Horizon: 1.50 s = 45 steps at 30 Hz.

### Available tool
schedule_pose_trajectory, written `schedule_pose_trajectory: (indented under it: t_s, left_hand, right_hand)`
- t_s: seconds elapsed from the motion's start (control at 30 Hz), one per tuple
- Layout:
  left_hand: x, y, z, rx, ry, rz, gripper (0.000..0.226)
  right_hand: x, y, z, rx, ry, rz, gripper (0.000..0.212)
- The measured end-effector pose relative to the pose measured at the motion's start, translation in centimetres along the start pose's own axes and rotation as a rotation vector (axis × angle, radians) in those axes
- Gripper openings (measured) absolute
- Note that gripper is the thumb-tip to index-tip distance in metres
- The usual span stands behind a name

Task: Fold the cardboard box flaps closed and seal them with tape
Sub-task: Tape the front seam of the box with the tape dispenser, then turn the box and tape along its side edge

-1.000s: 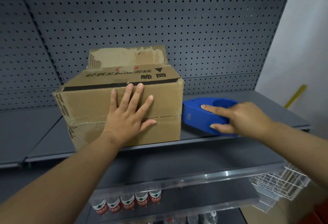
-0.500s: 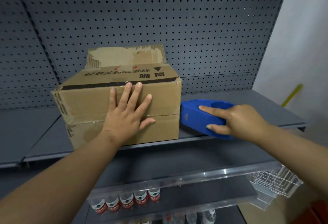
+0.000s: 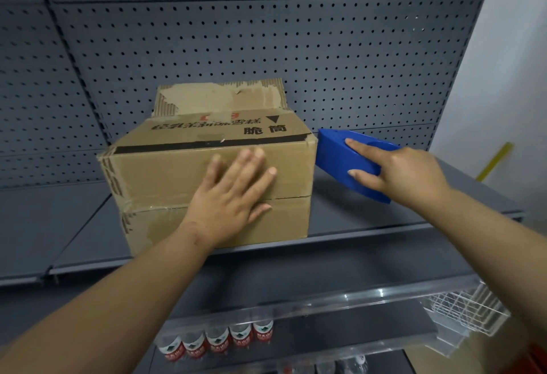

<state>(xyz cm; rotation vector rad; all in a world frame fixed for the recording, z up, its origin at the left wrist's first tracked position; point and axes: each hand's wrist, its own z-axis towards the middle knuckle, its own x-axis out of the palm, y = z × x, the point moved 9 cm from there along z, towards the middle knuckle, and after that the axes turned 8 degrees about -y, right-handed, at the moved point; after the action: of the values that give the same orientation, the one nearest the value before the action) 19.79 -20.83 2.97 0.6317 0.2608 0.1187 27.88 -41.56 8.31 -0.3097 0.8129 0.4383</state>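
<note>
A brown cardboard box lies on its side on the grey shelf, its two near flaps folded shut with a seam across the front face. One torn flap stands up at the back. My left hand presses flat on the front, fingers spread over the seam. My right hand grips a blue tape dispenser, lifted off the shelf, its front end close to the box's upper right corner.
Grey pegboard backs the shelf. Below, a clear-fronted shelf holds several bottles. A white wire basket hangs at lower right. A yellow stick leans on the white wall at right.
My right hand has lifted the blue tape dispenser off the shelf and raised it toward the box's upper right corner. My left hand stays pressed on the box front.
</note>
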Motion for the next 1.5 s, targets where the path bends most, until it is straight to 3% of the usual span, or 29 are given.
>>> schedule_pose_trajectory:
  t_s: [0.17,0.37,0.6,0.87,0.97,1.03,1.13,1.3,1.37,1.5]
  left_hand:
    - [0.1,-4.4,2.0,0.325,0.012,-0.131,0.056]
    - [1.2,-8.0,4.5,0.509,0.032,-0.168,0.035]
    - [1.0,-8.5,5.0,0.509,0.035,-0.203,0.021]
    - [0.0,-6.9,4.9,0.429,0.167,-0.359,0.044]
    - [-1.5,-2.8,5.8,0.195,0.158,-0.352,0.044]
    - [-2.2,1.9,6.5,-0.158,0.206,-0.416,0.045]
    - [-2.9,8.9,6.3,-0.762,0.227,-0.719,0.049]
    - [-3.2,15.7,6.4,-1.466,0.119,-1.272,0.046]
    - [-3.8,16.4,6.8,-1.512,0.17,-1.448,0.047]
    - [-6.8,16.0,7.6,-1.303,0.386,-1.63,0.052]
  right_hand:
    - [-0.1,0.6,0.0,0.078,-0.043,0.082,0.054]
    - [-0.2,0.3,0.1,0.152,-0.052,0.113,0.055]
    - [-1.5,-0.2,0.1,0.194,-0.078,0.138,0.056]
    - [-5.5,0.1,0.6,0.276,-0.202,0.239,0.055]
    - [-7.7,1.2,1.0,0.312,-0.273,0.321,0.056]
    - [-9.3,2.5,1.0,0.331,-0.332,0.385,0.056]
    - [-11.4,5.2,0.6,0.365,-0.411,0.542,0.056]
    - [-12.9,11.3,-0.8,0.389,-0.46,0.729,0.063]
    - [-12.9,13.8,-1.6,0.382,-0.449,0.76,0.068]
    - [-12.9,17.5,-3.8,0.382,-0.421,0.814,0.071]
